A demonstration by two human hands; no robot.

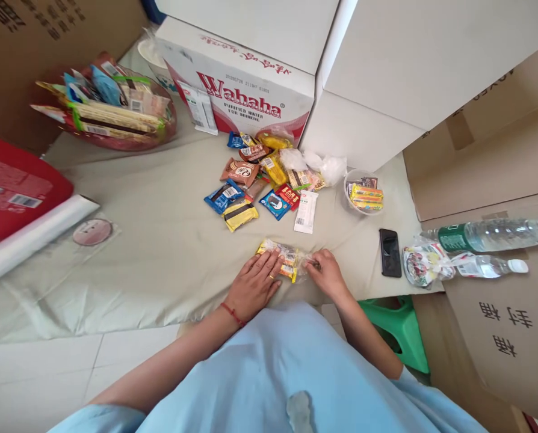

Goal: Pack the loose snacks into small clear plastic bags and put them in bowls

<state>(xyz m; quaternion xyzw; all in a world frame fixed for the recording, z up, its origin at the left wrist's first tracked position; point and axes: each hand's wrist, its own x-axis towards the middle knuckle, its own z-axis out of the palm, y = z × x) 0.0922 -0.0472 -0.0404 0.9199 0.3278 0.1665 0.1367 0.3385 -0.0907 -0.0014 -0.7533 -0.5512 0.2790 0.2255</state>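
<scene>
Centrally, crinkly clear plastic bag [290, 260] of yellow-wrapped snacks lies on the pale wrinkled cloth [160, 240], at 6 o'clock from the loose snack pile [260, 180]; left hand [253, 285] flat, fingers spread, pressing its 9 o'clock end; right hand [327, 275] pinching its bunched 3 o'clock end; glossy black phone [390, 252] further toward 3 o'clock.

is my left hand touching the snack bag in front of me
Touching. The head view shows the left hand lying flat, its fingertips resting on the snack bag at its left end.
</scene>
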